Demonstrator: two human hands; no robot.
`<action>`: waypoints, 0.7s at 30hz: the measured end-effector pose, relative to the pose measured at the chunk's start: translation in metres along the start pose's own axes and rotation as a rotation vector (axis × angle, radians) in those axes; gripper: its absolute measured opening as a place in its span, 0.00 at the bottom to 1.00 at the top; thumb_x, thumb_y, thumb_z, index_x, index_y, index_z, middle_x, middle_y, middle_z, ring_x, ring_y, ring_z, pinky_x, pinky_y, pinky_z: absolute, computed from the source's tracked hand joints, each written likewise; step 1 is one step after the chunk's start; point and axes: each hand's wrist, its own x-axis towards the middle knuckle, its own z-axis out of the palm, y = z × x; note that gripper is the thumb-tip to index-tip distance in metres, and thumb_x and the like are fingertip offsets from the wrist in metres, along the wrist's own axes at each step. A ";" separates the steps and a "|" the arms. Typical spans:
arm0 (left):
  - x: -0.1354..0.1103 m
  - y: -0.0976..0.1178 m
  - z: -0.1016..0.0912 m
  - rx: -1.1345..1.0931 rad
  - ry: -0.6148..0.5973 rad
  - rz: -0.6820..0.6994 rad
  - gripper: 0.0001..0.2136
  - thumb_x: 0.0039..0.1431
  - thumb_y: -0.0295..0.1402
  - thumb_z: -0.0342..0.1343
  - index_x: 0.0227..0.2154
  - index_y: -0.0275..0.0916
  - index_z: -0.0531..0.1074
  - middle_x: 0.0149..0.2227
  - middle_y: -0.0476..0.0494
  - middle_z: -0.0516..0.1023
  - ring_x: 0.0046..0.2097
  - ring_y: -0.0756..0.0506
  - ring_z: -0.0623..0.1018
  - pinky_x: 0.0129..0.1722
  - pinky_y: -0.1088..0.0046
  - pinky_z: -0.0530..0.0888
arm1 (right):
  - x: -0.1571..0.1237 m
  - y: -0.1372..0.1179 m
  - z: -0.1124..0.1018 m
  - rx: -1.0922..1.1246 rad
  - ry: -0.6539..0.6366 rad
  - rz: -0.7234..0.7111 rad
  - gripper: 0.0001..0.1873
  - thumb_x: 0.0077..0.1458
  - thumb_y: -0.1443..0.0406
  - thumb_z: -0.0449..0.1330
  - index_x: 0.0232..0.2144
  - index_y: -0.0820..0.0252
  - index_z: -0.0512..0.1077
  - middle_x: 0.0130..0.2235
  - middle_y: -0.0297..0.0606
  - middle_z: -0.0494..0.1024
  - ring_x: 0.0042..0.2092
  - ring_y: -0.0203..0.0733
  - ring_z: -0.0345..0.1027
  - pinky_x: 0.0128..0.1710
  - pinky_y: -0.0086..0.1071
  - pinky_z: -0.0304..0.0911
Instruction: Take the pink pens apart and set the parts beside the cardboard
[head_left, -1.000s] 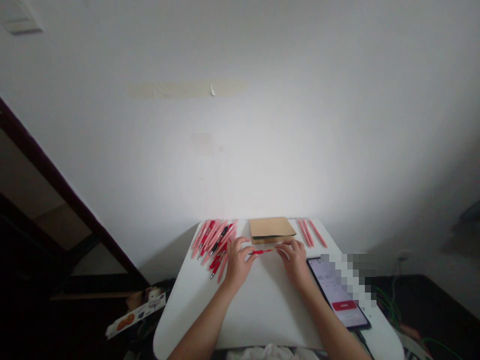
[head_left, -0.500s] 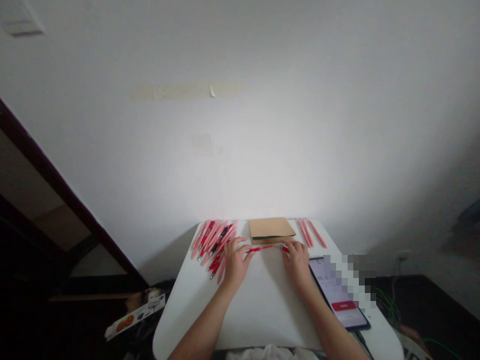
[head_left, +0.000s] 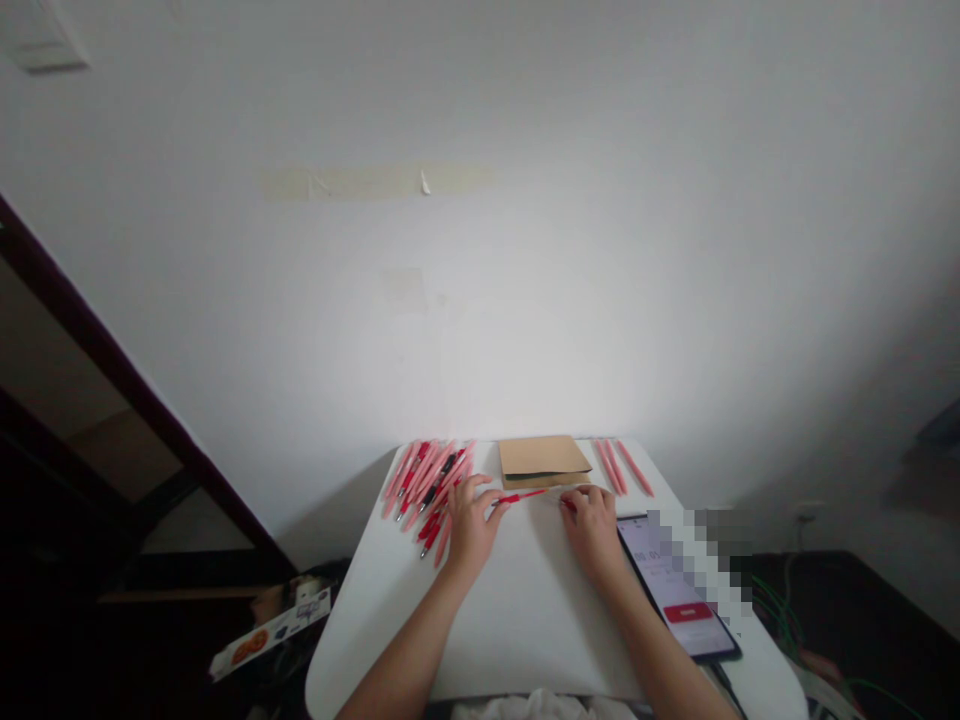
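Note:
My left hand point(head_left: 472, 520) pinches a red pen point(head_left: 511, 499) between thumb and fingers. The pen's thin red refill sticks out towards the right, bare along its length. Across a small gap, my right hand point(head_left: 590, 520) is closed on a small dark red pen piece point(head_left: 568, 505), mostly covered by the fingers. Just left of my left hand lies a pile of pens point(head_left: 431, 480), mostly pink, with some red and a black one among them.
A brown notebook point(head_left: 544, 455) lies at the table's back edge against the wall. Several pink pens point(head_left: 615, 467) lie to its right. A phone point(head_left: 675, 590) with a lit screen rests near my right forearm. The white table point(head_left: 525, 620) has rounded front corners.
My right fingers have shifted slightly and curled further round the dark red piece, which shows less. My left hand and the pen in it have stayed in place.

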 end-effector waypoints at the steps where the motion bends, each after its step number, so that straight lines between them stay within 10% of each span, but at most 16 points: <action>1: 0.000 0.000 0.000 0.003 0.002 -0.001 0.03 0.55 0.32 0.62 0.33 0.44 0.78 0.46 0.43 0.74 0.50 0.41 0.71 0.54 0.52 0.68 | 0.000 0.000 0.000 0.014 -0.005 0.001 0.10 0.59 0.65 0.54 0.33 0.55 0.76 0.39 0.45 0.72 0.44 0.52 0.60 0.45 0.45 0.61; 21: -0.001 -0.008 0.003 0.034 0.089 0.004 0.04 0.57 0.34 0.60 0.34 0.44 0.78 0.44 0.43 0.75 0.49 0.41 0.71 0.52 0.54 0.68 | 0.005 0.006 0.000 0.064 0.190 0.051 0.17 0.65 0.60 0.46 0.39 0.58 0.74 0.41 0.48 0.70 0.46 0.52 0.59 0.43 0.47 0.61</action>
